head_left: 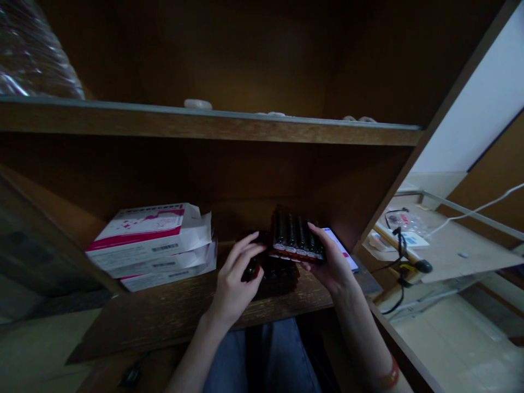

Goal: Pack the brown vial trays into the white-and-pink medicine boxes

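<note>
My right hand (329, 262) grips a pack of dark brown vials (295, 236), which lie side by side with their pale ends facing me. The pack is raised at a slant above the lower shelf. My left hand (237, 275) curls its fingers and thumb around a dark, glossy brown piece (250, 269), which looks like another vial pack; the fingers hide much of it. Between and below my hands, more dark brown vials (278, 278) rest on the wooden shelf, in deep shadow. A phone with a lit screen (340, 250) lies just beyond my right hand.
Several white and magenta cartons (143, 229), flaps open, are stacked on the left. Above runs an upper shelf edge (245, 124) with small pale objects and a clear plastic-wrapped bundle (33, 54). To the right stands a table (458, 245) with cables.
</note>
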